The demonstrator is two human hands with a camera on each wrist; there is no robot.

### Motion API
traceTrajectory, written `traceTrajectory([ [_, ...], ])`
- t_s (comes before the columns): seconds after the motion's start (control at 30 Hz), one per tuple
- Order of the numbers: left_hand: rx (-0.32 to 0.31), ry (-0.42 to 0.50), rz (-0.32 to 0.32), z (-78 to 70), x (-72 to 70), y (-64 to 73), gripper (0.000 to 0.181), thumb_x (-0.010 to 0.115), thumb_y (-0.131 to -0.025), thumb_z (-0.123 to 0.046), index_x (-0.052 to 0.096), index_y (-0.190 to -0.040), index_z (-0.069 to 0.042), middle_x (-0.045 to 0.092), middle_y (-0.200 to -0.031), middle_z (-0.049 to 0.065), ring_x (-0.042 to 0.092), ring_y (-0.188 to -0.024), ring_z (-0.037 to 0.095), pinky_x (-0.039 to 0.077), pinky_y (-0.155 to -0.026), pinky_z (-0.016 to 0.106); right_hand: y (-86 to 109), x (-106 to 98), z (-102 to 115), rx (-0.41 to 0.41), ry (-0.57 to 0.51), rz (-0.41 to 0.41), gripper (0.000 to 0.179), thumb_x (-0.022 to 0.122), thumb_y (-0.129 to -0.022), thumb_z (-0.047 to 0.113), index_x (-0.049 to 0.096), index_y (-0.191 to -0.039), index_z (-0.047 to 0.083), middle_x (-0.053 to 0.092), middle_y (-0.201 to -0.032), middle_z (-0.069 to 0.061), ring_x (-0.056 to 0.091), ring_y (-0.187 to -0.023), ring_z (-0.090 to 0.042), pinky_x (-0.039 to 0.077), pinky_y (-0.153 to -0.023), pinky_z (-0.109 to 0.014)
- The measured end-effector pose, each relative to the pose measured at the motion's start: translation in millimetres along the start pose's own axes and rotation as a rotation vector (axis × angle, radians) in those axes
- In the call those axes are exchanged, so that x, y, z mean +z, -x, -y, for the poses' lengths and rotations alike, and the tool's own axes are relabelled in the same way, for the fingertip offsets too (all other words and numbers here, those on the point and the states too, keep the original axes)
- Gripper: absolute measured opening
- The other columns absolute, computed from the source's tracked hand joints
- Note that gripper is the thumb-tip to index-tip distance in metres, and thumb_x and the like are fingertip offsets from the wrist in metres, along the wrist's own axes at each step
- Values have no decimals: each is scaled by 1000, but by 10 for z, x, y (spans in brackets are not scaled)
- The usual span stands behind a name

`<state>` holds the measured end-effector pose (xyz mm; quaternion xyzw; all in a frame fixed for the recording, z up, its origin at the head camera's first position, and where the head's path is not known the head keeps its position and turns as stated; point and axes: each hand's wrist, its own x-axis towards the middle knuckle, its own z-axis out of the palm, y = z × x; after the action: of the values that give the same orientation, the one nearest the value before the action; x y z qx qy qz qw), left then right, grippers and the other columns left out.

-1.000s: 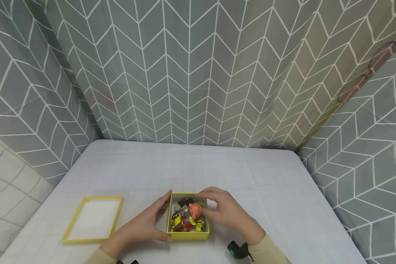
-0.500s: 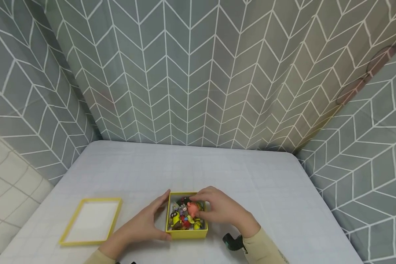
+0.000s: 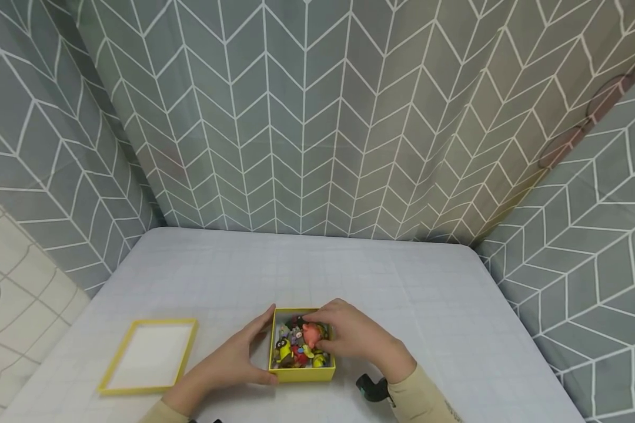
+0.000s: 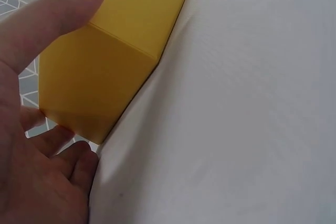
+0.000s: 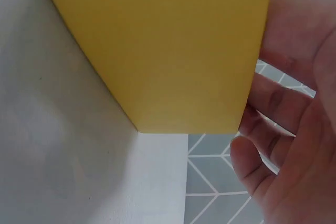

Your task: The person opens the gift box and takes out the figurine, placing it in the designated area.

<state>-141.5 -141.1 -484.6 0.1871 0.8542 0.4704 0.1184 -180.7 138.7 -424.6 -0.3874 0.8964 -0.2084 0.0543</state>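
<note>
A yellow open box point(image 3: 303, 375) stands on the table, filled with several small toy figures. My left hand point(image 3: 238, 358) holds the box at its left side, with the thumb on the near face and fingers at the far corner; the left wrist view shows the thumb against the yellow wall point(image 4: 100, 72). Over the box's right rim reaches my right hand point(image 3: 357, 333), its thumb and fingers pinching a pink toy figure point(image 3: 311, 335) on top of the pile. In the right wrist view, the box's wall point(image 5: 173, 51) hides those fingertips. A black-and-yellow figure point(image 3: 283, 348) lies nearer the left hand.
Left of the box lies a yellow-rimmed lid point(image 3: 148, 356), white inside, flat on the white-covered table point(image 3: 307, 264). A black device point(image 3: 373, 388) is at the right wrist. Patterned curtains point(image 3: 296, 117) rise behind the table and along its sides.
My right hand has moved leftward and deeper into the box, with fingers closing about the pink toy figure. The left hand stays at the box's left side.
</note>
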Motion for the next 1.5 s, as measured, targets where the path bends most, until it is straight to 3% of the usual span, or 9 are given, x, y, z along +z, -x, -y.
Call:
traceTrajectory([
  [0.27, -8, 22, 10, -5, 23, 16, 134, 94, -57, -48, 13, -161, -22, 23, -161, 1, 22, -146, 27, 17, -116, 54, -4, 15, 72, 41, 39, 14, 47, 82, -83, 22, 69, -127, 20, 68, -111, 13, 54, -106, -12, 50, -92, -31],
  [0.47, -15, 1, -2, -15, 23, 46, 135, 94, -56, -50, 14, -161, -21, 23, -161, 4, 21, -146, 31, 17, -115, 55, 3, 18, 135, 20, 97, -12, 42, 81, -85, 27, 71, -124, 16, 69, -110, 10, 57, -104, -15, 51, -89, -32],
  [1.13, -22, -39, 17, -100, 55, 58, 135, 92, -55, -55, 15, -160, -22, 21, -162, 4, 19, -146, 32, 19, -114, 58, 121, 68, 135, -8, 115, -63, 36, 80, -85, 26, 73, -118, 14, 70, -110, 10, 59, -106, -15, 50, -93, -32],
  [1.33, -20, -46, 19, -89, 50, 60, 136, 92, -54, -56, 15, -160, -22, 20, -162, 0, 19, -147, 29, 19, -115, 56, 119, 80, 125, 14, 66, -68, 37, 79, -85, 29, 73, -118, 16, 69, -110, 11, 58, -106, -14, 50, -92, -34],
  [1.5, -19, -44, 17, -81, 50, 68, 137, 92, -53, -56, 15, -160, -21, 20, -161, 0, 19, -147, 28, 19, -115, 56, 126, 83, 139, 63, -49, -101, 40, 78, -84, 29, 71, -122, 15, 67, -111, 12, 57, -105, -10, 50, -93, -32],
])
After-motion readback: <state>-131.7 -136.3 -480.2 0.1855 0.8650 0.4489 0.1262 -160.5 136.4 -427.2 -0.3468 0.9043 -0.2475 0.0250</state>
